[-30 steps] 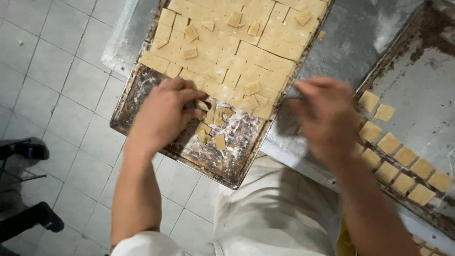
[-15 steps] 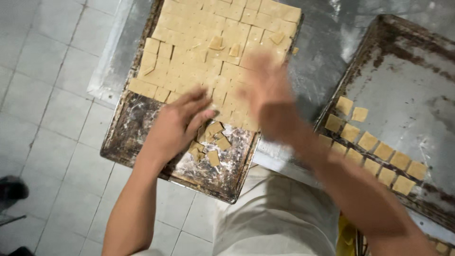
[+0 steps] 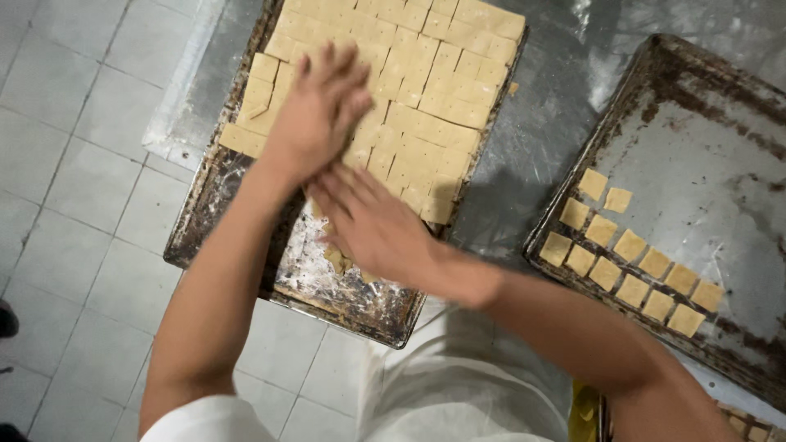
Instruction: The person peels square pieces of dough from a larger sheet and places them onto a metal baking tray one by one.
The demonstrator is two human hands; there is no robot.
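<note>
Head view: left hand lies flat, fingers spread, on the sheet of cut dough squares filling the upper part of the floured tray at about 11 o'clock; nothing pinched, palm down. Right hand crosses in just below it, fingers stretched toward the loose dough scraps at the tray's bare 6 o'clock end; motion blur, cannot tell whether it grasps anything. Second tray at 3 o'clock carries two short rows of placed squares near its lower edge, the rest bare metal. Judging by that, the transfer is barely started: most squares sit uncollected on the first tray.
</note>
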